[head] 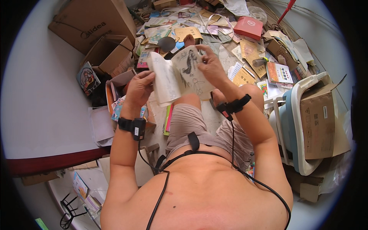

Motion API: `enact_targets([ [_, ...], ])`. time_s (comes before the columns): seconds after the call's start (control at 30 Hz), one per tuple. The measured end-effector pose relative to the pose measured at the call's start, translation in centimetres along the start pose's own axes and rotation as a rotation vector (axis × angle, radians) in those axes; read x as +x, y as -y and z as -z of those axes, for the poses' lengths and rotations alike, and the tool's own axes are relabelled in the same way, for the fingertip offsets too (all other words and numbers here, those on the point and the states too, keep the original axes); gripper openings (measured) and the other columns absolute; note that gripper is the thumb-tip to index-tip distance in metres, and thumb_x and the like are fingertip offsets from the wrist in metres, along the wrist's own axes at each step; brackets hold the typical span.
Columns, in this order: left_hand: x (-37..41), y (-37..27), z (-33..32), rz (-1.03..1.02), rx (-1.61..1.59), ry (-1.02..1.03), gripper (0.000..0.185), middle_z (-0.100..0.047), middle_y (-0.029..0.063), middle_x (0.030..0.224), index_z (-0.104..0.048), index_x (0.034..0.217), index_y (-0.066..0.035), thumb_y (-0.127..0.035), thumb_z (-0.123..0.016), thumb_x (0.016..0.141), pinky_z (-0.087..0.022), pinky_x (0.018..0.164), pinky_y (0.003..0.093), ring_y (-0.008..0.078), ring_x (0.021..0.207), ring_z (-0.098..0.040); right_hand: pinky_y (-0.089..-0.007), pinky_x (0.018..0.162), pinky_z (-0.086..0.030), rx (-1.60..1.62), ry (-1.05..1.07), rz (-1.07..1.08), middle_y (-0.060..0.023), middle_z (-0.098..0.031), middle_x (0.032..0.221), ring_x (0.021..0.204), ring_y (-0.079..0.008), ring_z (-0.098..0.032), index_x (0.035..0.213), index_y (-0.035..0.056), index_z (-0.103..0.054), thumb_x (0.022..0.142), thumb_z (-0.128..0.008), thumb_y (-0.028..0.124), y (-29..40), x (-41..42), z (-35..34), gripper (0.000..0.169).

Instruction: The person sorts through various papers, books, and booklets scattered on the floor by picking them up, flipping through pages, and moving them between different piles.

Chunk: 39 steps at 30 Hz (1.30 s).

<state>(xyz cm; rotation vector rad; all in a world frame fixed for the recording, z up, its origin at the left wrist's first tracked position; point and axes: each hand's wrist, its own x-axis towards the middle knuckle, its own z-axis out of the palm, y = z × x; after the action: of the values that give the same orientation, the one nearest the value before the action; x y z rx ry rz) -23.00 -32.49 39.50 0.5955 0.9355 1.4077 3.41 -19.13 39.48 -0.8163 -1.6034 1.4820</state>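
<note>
An open notebook (188, 70) with worn pages is held up in front of me, above my knees. Dark drawings and scribbles cover its right-hand page; the left-hand page has faint marks. My left hand (141, 86) pinches the outer edge of the left pages between thumb and fingers. At the upper right corner, my right hand (210, 63) grips the other side of the notebook, thumb on the drawn page. Black straps with small cabled devices are around both wrists. Below the notebook, a few colourful thin books (167, 120) stand near my left knee.
Papers and books (158, 31) cover the floor ahead, with a red box (248, 28) among them. An opened cardboard box (110, 54) and a large Midea carton (95, 26) stand at left. At right, a white-and-blue plastic tub (294, 123) holds a cardboard box (319, 126).
</note>
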Motion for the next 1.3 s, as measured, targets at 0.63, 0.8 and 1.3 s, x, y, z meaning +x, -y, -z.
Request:
enact_targets([
  [0.63,2.0,2.0,-6.0,0.155,0.178,0.132,0.013,-0.072,0.0079,0.094,-0.071,0.1,0.002,-0.008,-0.071,0.091,-0.059,0.08,0.0313,0.0167,0.085,-0.07,-0.025,0.071,-0.05,-0.105,0.162,-0.171,-0.0059,-0.07,0.091,0.078,-0.0097,-0.061,0.103,-0.0051,-0.072,0.084,-0.079,0.021,3.3,-2.4,-2.5,0.033],
  [0.8,2.0,2.0,-6.5,0.117,0.306,0.121,0.011,-0.071,0.0042,0.09,-0.071,0.098,0.0,-0.009,-0.071,0.092,-0.057,0.077,0.0295,0.0141,0.081,-0.068,-0.0258,0.072,-0.051,-0.124,0.152,-0.155,-0.0068,-0.07,0.09,0.08,-0.0106,-0.062,0.104,-0.007,-0.072,0.083,-0.079,0.019,3.0,-2.6,-2.2,0.034],
  [1.3,-2.8,-5.0,5.5,-0.211,-0.037,-0.006,0.028,-0.071,0.0166,0.103,-0.066,0.102,0.007,-0.011,-0.054,0.084,-0.053,0.088,0.0358,0.0241,0.093,-0.069,-0.0211,0.059,-0.047,0.162,-0.231,-0.198,-0.0044,-0.067,0.083,0.065,-0.011,-0.061,0.098,-0.0032,-0.069,0.084,-0.066,0.012,3.3,-0.3,13.6,0.021],
])
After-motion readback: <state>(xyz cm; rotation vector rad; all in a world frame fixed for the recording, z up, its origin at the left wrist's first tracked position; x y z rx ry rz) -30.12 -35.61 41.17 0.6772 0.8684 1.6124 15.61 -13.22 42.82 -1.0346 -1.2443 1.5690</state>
